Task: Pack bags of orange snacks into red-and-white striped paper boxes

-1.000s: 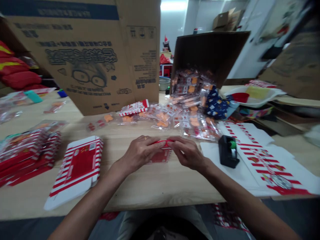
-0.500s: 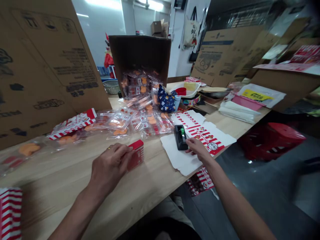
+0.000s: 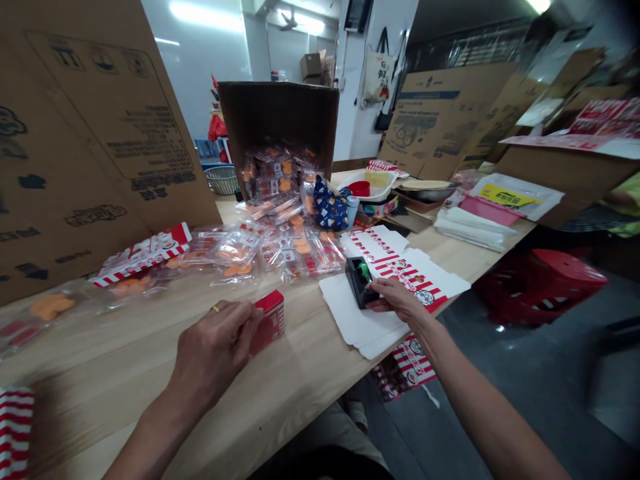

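My left hand (image 3: 215, 343) is closed on a small red and white striped box (image 3: 269, 322), which stands upright on the wooden table. A ring shows on one finger. Over to the right, a black tape dispenser (image 3: 357, 285) with a green roll core rests on flat, unfolded striped cartons (image 3: 370, 327). My right hand (image 3: 393, 297) has its fingers closed at the dispenser's near right end; any strip of tape between them is too small to make out.
Several clear packets with orange pieces (image 3: 237, 253) spread across the table, spilling from an open cardboard box (image 3: 280, 107). A large carton (image 3: 95, 153) stands at left. A blue patterned cloth bag (image 3: 330, 205) sits behind the cartons. A red stool (image 3: 545, 283) is beyond the table edge.
My right hand has shifted slightly left, closer against the dispenser's side, and the dispenser has turned a little. My left hand still holds the small box, and the view has tilted slightly.
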A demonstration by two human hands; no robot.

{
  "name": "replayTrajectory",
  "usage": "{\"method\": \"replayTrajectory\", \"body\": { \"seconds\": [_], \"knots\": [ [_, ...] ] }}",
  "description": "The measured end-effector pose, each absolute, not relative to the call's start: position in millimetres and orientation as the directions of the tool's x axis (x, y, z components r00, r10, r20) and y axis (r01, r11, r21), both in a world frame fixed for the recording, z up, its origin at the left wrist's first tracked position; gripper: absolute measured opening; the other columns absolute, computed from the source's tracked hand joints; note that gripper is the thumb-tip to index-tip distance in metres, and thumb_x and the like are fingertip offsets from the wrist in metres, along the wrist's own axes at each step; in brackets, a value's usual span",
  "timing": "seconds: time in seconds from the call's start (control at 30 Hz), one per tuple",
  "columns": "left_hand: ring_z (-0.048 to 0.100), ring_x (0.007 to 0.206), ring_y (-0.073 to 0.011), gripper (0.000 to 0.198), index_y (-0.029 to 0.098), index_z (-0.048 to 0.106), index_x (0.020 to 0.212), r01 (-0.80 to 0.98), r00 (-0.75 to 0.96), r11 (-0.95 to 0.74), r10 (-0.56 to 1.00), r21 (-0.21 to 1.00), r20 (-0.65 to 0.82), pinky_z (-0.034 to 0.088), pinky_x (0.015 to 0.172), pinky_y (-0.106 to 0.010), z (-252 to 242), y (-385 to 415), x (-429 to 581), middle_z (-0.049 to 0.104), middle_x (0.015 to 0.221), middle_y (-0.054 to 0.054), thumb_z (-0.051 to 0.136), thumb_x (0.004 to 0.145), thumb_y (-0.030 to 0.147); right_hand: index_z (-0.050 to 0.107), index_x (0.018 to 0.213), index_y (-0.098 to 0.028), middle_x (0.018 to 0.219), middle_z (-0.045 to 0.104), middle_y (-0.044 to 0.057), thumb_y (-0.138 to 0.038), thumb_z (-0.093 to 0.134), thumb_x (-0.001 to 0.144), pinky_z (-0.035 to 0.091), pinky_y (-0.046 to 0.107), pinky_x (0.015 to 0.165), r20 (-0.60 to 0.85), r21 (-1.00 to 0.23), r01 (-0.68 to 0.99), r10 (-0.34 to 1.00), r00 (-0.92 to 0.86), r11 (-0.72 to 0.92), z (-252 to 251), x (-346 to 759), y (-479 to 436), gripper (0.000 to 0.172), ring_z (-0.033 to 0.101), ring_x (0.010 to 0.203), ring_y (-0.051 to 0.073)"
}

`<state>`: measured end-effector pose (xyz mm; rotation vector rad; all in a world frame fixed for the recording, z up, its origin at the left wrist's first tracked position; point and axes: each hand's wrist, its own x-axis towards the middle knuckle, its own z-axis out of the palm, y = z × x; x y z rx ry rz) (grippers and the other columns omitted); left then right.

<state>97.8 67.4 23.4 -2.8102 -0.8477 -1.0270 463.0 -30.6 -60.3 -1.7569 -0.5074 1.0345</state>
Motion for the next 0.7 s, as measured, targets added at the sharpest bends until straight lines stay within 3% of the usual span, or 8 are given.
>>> {"method": "replayTrajectory", "body": {
  "seconds": [0.13,0.3,0.4,0.5,0.6,0.7],
  "knots": [
    [0.065,0.068,-0.0148,0.018,0.021,0.063,0.088,0.49,0.629,-0.858,0.47,0.152,0.619,0.046,0.059,-0.025,22.0,57.2,91.4,0.07,0.079,-0.001,0.05,0.1,0.026,0.063,0.082,-0.018,0.073,0.07,0.003,-0.039,0.073,0.076,0.06,0.028,0.061,-0.373,-0.92,-0.115,0.753,0.542,-0.374,-66.2,465.0,-48.9,0.024,0.075,0.067,0.02],
    [0.069,0.087,-0.0161,0.008,0.022,0.064,0.101,0.475,0.621,-0.875,0.405,0.088,0.672,0.051,0.068,-0.025,12.2,56.6,90.4,0.069,0.105,-0.003,0.058,0.097,0.022,0.064,0.067,-0.019,0.073,0.071,0.004,-0.042,0.07,0.067,0.058,0.03,0.074,-0.244,-0.947,-0.009,0.697,0.674,-0.322,-97.6,450.7,-58.0,0.024,0.072,0.078,0.021],
    [0.068,0.083,-0.0133,0.004,0.021,0.062,0.097,0.445,0.618,-0.885,0.416,0.139,0.667,0.052,0.069,-0.023,9.8,55.5,89.3,0.067,0.101,-0.003,0.061,0.095,0.018,0.064,0.06,-0.02,0.091,0.075,0.008,-0.042,0.069,0.064,0.055,0.033,0.077,-0.154,-0.937,0.092,0.635,0.757,-0.337,-112.8,443.3,-64.4,0.023,0.069,0.095,0.026],
    [0.066,0.088,-0.0177,0.006,0.02,0.063,0.095,0.485,0.592,-0.863,0.441,0.139,0.675,0.053,0.076,-0.03,10.8,50.4,84.9,0.066,0.1,-0.005,0.06,0.094,0.015,0.064,0.059,-0.021,0.104,0.073,0.011,-0.04,0.069,0.063,0.052,0.036,0.082,-0.064,-0.916,0.191,0.598,0.799,-0.354,-109.5,432.7,-76.2,0.02,0.064,0.107,0.03],
    [0.062,0.09,-0.022,0.02,0.021,0.067,0.105,0.555,0.576,-0.822,0.49,0.127,0.654,0.051,0.075,-0.036,10.5,45.0,79.3,0.063,0.1,-0.008,0.056,0.093,0.01,0.069,0.076,-0.021,0.08,0.07,0.007,-0.04,0.066,0.073,0.051,0.034,0.072,0.038,-0.901,0.312,0.663,0.747,-0.3,-87.5,403.2,-81.3,0.019,0.065,0.081,0.024],
    [0.061,0.089,-0.0204,0.028,0.019,0.067,0.11,0.509,0.535,-0.831,0.511,0.226,0.673,0.052,0.075,-0.033,7.1,40.3,75.9,0.063,0.097,-0.008,0.054,0.091,0.004,0.073,0.095,-0.018,0.063,0.061,0.0,-0.04,0.064,0.084,0.044,0.027,0.054,0.066,-0.96,0.269,0.871,0.486,-0.078,-52.7,347.1,-71.0,0.026,0.054,0.055,0.015]
  ]
}}
